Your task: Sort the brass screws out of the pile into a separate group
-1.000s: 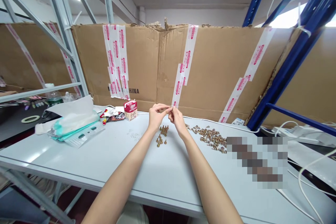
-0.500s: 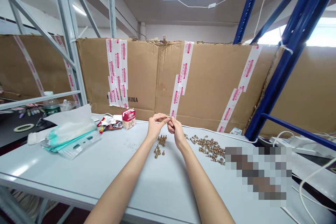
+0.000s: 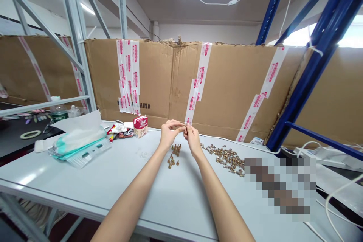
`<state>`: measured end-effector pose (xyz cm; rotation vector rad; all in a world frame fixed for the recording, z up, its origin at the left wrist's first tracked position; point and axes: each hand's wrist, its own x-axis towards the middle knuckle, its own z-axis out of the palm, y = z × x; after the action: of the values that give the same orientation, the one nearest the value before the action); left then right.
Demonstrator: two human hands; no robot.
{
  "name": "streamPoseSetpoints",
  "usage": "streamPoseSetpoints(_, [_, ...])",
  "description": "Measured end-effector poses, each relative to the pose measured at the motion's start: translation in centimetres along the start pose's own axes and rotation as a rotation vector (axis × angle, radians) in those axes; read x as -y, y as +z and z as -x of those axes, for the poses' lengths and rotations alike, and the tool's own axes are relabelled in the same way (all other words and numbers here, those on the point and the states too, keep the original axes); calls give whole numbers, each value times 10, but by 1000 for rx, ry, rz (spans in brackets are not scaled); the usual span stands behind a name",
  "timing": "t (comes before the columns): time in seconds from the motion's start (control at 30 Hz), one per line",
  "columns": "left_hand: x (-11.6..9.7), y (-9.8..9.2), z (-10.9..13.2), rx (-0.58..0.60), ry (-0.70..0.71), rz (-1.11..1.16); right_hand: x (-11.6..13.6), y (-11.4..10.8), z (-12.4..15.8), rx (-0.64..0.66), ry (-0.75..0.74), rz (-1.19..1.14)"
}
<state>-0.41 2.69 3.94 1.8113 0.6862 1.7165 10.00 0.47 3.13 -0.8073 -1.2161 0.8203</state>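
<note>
My left hand [image 3: 170,133] and my right hand [image 3: 192,138] meet fingertip to fingertip above the table. Both are closed in a pinch on one small brass screw [image 3: 185,126], mostly covered by the fingers. Just below and between my forearms, a group of brass screws [image 3: 176,149] stands upright in close rows. A few more brass screws [image 3: 171,162] stand in a smaller cluster nearer me. To the right of my right hand lies a loose, scattered heap of brass screws [image 3: 228,157], its right end cut off by a blurred patch.
Faint clear bits [image 3: 143,155] lie left of the screws on the white table [image 3: 167,200]. Farther left are a red-and-cream drink carton [image 3: 140,126], snack wrappers [image 3: 124,132] and a teal-and-white plastic package [image 3: 78,141]. A cardboard wall [image 3: 153,79] closes the back; a blue post [image 3: 300,83] rises at right.
Both hands stay pinched together at nearly the same spot, with small finger shifts. The whole view has moved slightly; the screw groups look the same.
</note>
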Motion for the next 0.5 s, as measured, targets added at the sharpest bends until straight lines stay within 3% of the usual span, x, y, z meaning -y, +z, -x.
streamPoseSetpoints(0.1, [-2, 1, 1, 23, 22, 0, 1, -1, 0, -11, 26, 10])
streamPoseSetpoints(0.27, [-1, 3, 2, -5, 17, 5, -1, -3, 0, 84, 115, -7])
streamPoseSetpoints(0.5, [6, 0, -1, -99, -48, 84, 0, -3, 2, 159, -17, 80])
